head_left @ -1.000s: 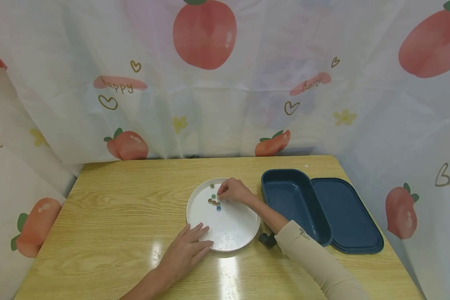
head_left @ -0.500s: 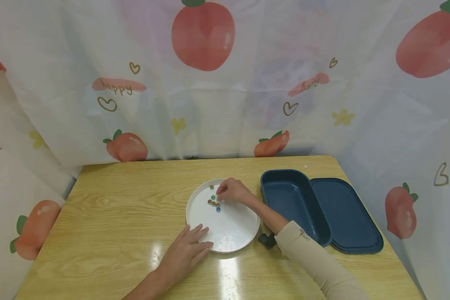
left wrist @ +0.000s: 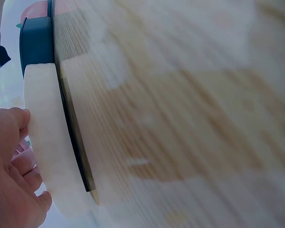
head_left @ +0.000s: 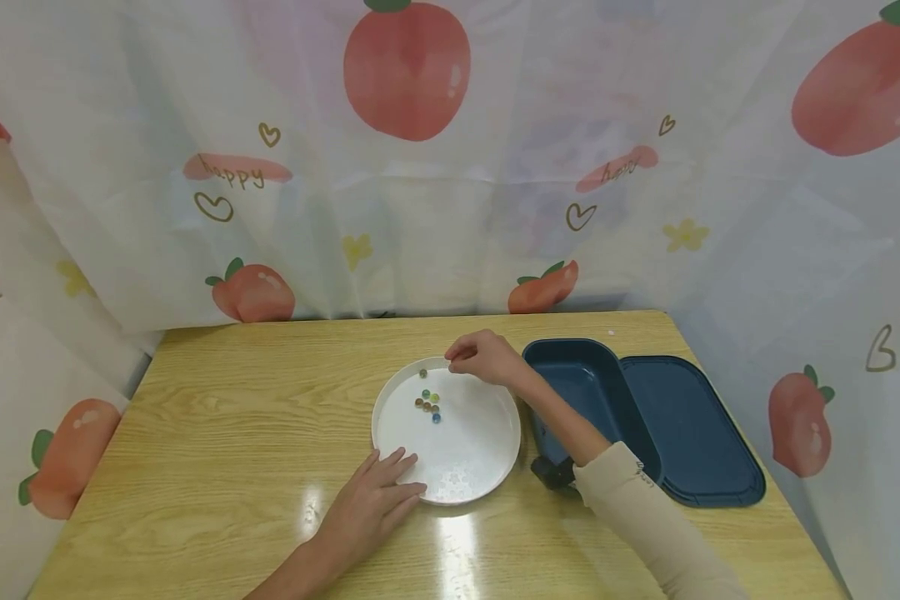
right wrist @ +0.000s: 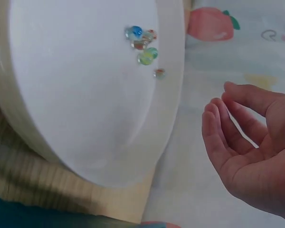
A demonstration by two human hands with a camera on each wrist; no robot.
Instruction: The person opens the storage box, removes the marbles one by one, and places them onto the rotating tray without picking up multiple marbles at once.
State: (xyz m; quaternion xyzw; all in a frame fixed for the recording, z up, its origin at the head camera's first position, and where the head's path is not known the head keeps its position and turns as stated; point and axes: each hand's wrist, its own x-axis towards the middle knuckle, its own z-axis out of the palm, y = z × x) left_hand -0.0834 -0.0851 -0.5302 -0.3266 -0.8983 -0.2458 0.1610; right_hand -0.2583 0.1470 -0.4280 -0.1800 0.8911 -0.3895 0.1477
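Observation:
A round white plate with a low rim lies on the wooden table. Several glass marbles sit on its far left part: a yellow-green marble by a green one, a blue marble, brownish ones, and a dark one apart near the rim. My left hand rests with extended fingers on the plate's near left rim. Above the plate's far edge hovers my right hand; in the right wrist view its fingers are loosely bent, thumb near the fingertips, with nothing seen between them.
Right of the plate stands a deep dark blue box, partly under my right forearm. Its flat blue lid lies beside it on the table. A fruit-patterned curtain hangs behind the table.
My right hand has lifted from the marbles and moved back and right, leaving the yellow-green marble on the plate beside the green one. My left hand has stayed on the rim.

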